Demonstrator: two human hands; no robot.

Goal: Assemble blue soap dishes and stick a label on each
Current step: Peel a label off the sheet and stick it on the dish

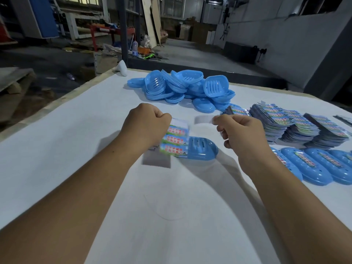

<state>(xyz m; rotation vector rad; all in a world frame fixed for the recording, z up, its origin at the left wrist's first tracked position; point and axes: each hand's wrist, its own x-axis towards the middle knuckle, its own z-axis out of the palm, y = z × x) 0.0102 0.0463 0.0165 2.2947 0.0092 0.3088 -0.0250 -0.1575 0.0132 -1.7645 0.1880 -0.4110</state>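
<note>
Left hand (146,128) grips the label sheet (176,140); right hand (242,130) pinches a peeled strip (204,119); lay it squarely along the soap dish (202,150).

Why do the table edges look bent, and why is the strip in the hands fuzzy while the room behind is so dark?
Head view: the wide-angle lens bows the table edges; the label strip between the left hand and right hand shows motion blur; the background is dim.

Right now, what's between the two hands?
In the head view, a label sheet held by the left hand, a blue soap dish under it, and a pale strip pinched by the right hand.
</note>
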